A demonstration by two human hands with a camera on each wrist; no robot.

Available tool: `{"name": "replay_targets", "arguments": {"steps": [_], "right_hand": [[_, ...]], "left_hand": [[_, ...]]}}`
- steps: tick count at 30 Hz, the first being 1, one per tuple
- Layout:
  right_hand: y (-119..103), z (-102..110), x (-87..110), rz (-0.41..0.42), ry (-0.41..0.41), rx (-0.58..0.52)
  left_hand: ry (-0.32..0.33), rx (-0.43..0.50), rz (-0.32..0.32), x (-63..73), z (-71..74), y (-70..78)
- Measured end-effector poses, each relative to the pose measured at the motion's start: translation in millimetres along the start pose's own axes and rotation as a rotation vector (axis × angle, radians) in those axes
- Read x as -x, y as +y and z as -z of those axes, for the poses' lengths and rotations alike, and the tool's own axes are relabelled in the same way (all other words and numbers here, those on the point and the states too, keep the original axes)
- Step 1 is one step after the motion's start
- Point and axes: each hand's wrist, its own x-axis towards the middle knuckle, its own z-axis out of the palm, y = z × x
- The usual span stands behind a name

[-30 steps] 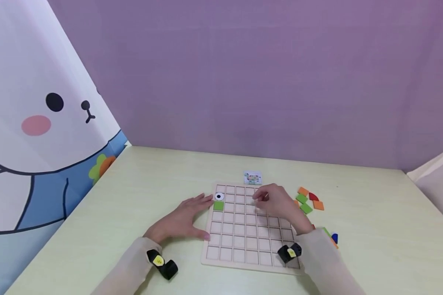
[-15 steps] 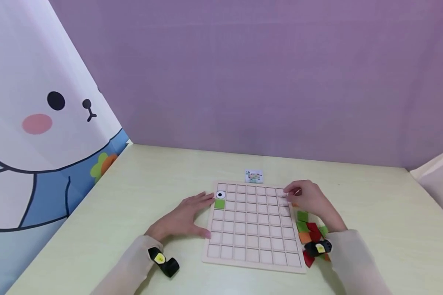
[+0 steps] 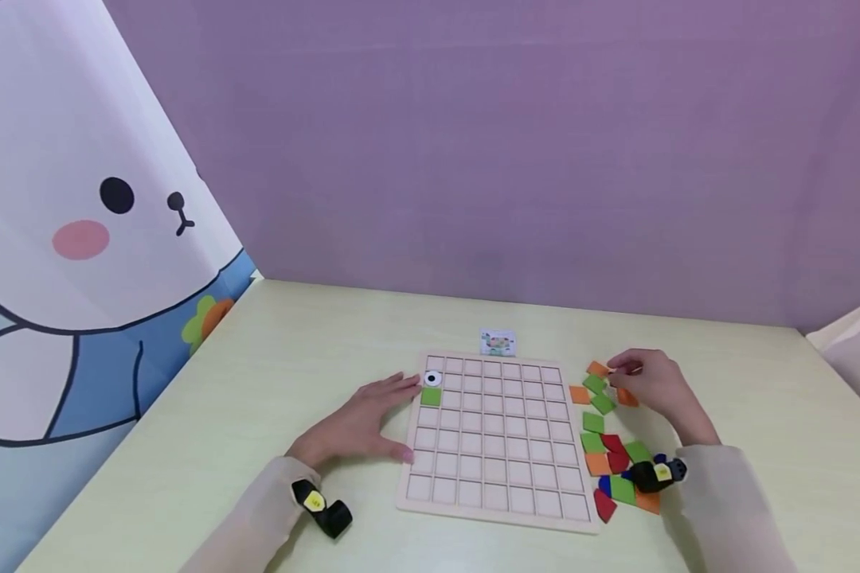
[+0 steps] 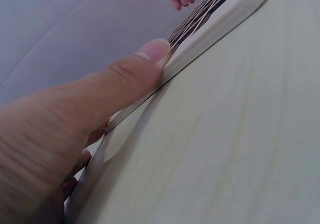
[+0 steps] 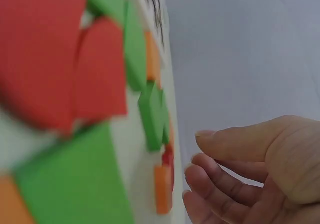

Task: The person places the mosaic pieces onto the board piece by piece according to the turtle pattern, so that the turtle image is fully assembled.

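Observation:
A wooden grid board (image 3: 498, 521) lies flat on the table in the head view. In its left column sit a white round piece with a black dot (image 3: 433, 378) and a green square tile (image 3: 431, 396). My left hand (image 3: 358, 418) rests at the board's left edge, fingers spread; in the left wrist view its thumb (image 4: 155, 52) touches the rim. To the right of the board, my right hand (image 3: 652, 382) hovers over loose tiles, beside an orange tile (image 3: 597, 368). Its loosely bent fingers and thumb stand apart in the right wrist view, with nothing seen between them.
Several green, orange, red and blue tiles lie along the board's right side, among them a red piece (image 3: 605, 505) and a green tile (image 3: 593, 422). A small printed card (image 3: 498, 342) lies behind the board. A purple cloth (image 3: 502, 159) hangs at the table's back.
My right hand has moved right, from above the board to the loose tiles, uncovering the grid and the tiles beside it. The left hand stays at the board's edge.

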Motion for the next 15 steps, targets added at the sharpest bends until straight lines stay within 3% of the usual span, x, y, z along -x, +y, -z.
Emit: {"name": "replay_targets", "arguments": {"steps": [15], "right_hand": [[16.8, -4.0, -6.3, -0.105, -0.046, -0.057]], "left_hand": [[0.003, 0.014, 0.011, -1.3, -1.0, -0.2]]}}
